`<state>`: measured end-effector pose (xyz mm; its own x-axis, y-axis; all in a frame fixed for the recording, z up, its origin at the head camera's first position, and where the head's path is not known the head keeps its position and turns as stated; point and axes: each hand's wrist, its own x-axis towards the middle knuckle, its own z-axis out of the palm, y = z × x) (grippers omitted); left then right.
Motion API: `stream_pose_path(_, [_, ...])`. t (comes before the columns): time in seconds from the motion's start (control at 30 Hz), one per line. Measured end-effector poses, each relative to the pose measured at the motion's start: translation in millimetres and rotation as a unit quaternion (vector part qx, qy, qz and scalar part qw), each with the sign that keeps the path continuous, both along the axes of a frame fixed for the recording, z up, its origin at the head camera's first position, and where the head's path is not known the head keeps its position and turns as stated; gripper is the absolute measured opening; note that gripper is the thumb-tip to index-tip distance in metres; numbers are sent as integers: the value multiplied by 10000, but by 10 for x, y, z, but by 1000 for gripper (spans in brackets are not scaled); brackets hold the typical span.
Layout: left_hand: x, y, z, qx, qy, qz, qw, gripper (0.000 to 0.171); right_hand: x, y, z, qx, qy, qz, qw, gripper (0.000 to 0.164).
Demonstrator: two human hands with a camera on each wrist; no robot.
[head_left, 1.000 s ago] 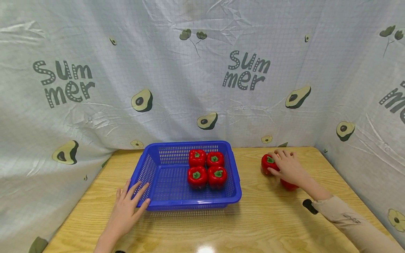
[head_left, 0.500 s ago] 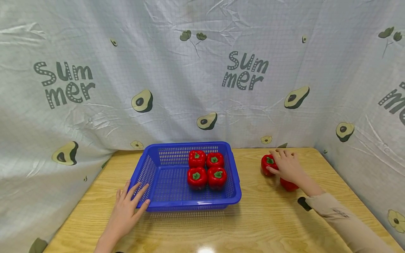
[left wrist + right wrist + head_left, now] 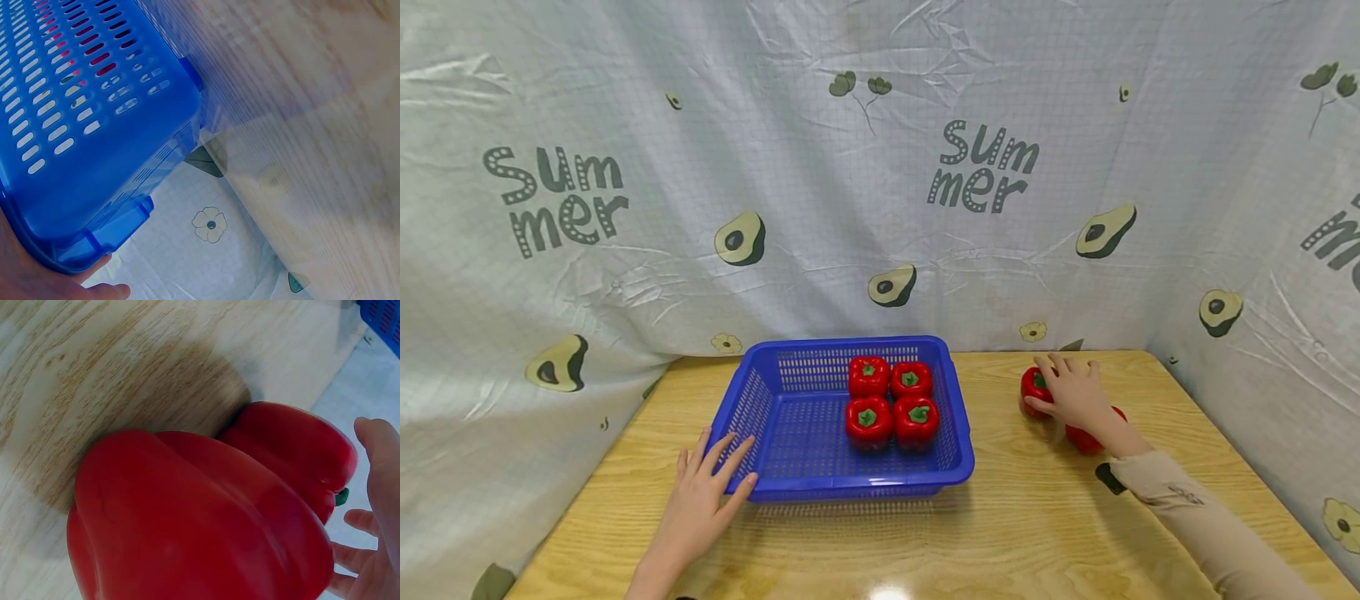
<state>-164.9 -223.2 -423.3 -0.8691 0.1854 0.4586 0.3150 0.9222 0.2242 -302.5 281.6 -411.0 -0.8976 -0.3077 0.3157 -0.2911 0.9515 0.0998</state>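
My left hand (image 3: 696, 500) rests on the left front corner of a blue plastic basket (image 3: 850, 483), fingers spread over the rim. In the left wrist view, part of that hand (image 3: 37, 275) shows at the basket's corner. My right hand (image 3: 1075, 400) hovers at a red bell pepper (image 3: 1032, 398) on the right of the table, thumb at its front side and fingers across the top. Its fingers (image 3: 375, 462) stand apart around that pepper's green stem end in the right wrist view. A second red bell pepper (image 3: 1084, 440) sits under my right wrist, large in the right wrist view.
Several red bell peppers, one of them at the front (image 3: 868, 425), stand stem up in the basket's right half. The basket's left half shows its bare slatted floor. A printed cloth (image 3: 820, 208) hangs behind the wooden table (image 3: 1000, 533).
My right forearm and wrist have swung left, uncovering more of the nearer pepper, while the fingers stay around the farther one. My left hand and the basket keep their place.
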Motion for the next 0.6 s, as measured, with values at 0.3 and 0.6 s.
stream_pose_path(0.3, [-11,-7,-8,17,65,-9,10000,44,-44,49,-82,64,-101,-78,9999,71])
stream_pose_path(0.6, [-9,-7,-3,68,-29,-2,10000,44,-77,58,-141,104,71,-18,9999,71])
